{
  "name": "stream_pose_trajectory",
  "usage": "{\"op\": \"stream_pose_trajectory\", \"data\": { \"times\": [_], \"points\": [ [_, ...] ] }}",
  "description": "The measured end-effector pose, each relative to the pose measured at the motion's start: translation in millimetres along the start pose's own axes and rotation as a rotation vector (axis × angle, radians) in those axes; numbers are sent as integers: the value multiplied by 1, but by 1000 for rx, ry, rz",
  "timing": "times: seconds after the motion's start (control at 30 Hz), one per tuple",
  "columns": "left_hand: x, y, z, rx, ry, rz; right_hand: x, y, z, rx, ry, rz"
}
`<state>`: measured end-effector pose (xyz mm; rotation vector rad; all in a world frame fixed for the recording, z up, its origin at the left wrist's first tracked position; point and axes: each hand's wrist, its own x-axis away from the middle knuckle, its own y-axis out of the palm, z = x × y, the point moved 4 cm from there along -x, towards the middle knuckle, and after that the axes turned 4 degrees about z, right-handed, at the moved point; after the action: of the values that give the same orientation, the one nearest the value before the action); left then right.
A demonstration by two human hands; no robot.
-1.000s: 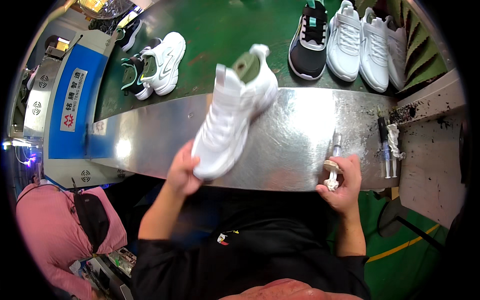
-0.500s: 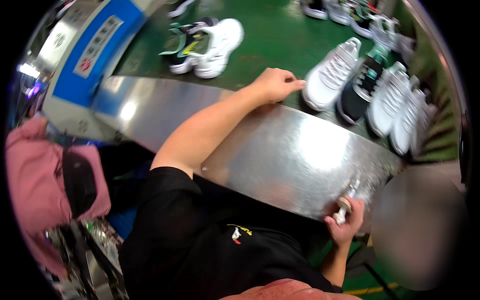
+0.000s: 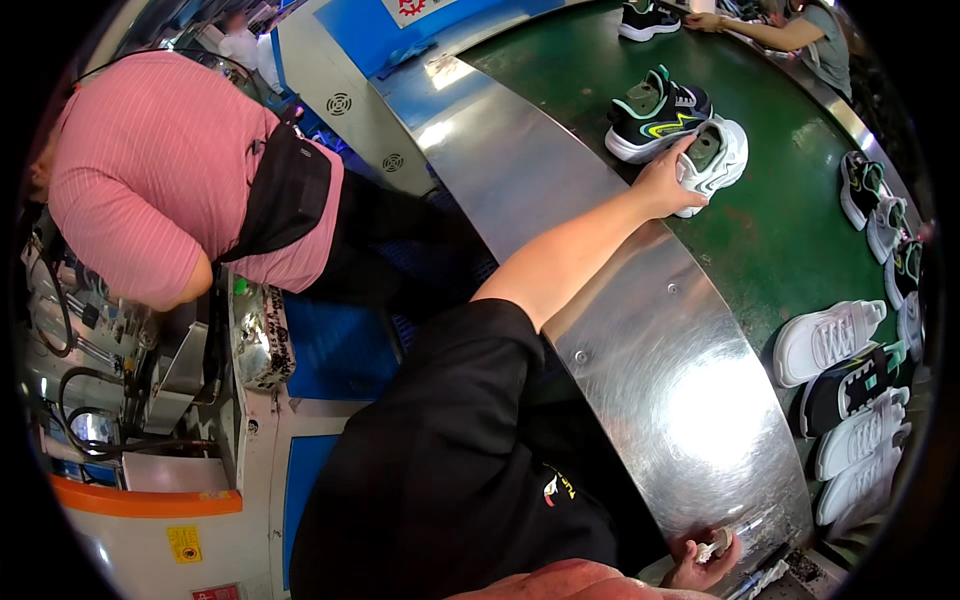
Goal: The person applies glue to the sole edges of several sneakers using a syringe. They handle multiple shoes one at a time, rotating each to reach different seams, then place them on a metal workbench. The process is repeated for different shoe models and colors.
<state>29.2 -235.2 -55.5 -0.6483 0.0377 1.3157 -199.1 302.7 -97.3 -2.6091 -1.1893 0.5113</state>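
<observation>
My left hand (image 3: 662, 183) is stretched out over the green conveyor belt, its fingers closed round the heel of a white sneaker (image 3: 722, 165). Against that sneaker stands a black one (image 3: 650, 118) with a yellow stripe and mint lining. Grey-green forms fill the openings of both. Low in the picture, my right hand (image 3: 705, 568) is closed on a small white-handled tool (image 3: 712, 546) with a pale ring and a thin tip. Its exact kind is unclear. This hand is by the near end of the metal ledge (image 3: 640, 350).
Several sneakers (image 3: 830, 342) stand in a row along the belt's right side. A person in a pink shirt (image 3: 165, 170) leans over machinery at left. Another person's arm (image 3: 765, 35) reaches in at the far right. Pen-like tools (image 3: 765, 578) lie near my right hand.
The view has swung left. My left hand has gone from beside the right-hand row of shoes to the white sneaker of the pair and taken hold of it. My right hand still holds the tool.
</observation>
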Motion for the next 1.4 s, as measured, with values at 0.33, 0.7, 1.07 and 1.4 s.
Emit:
{"op": "stream_pose_trajectory", "data": {
  "times": [0.33,0.7,1.07,1.4],
  "points": [
    [-8,-9,-5,198,0,-15,-5,13,-26,48,-79,25],
    [185,-52,127,-187,163,-379,-2,14,-17,110,-127,67],
    [93,17,51,487,-313,-251,33,-27,0,-122,-116,109],
    [27,75,41,-231,-146,-463,61,-25,-53,-99,174,289]
  ]
}}
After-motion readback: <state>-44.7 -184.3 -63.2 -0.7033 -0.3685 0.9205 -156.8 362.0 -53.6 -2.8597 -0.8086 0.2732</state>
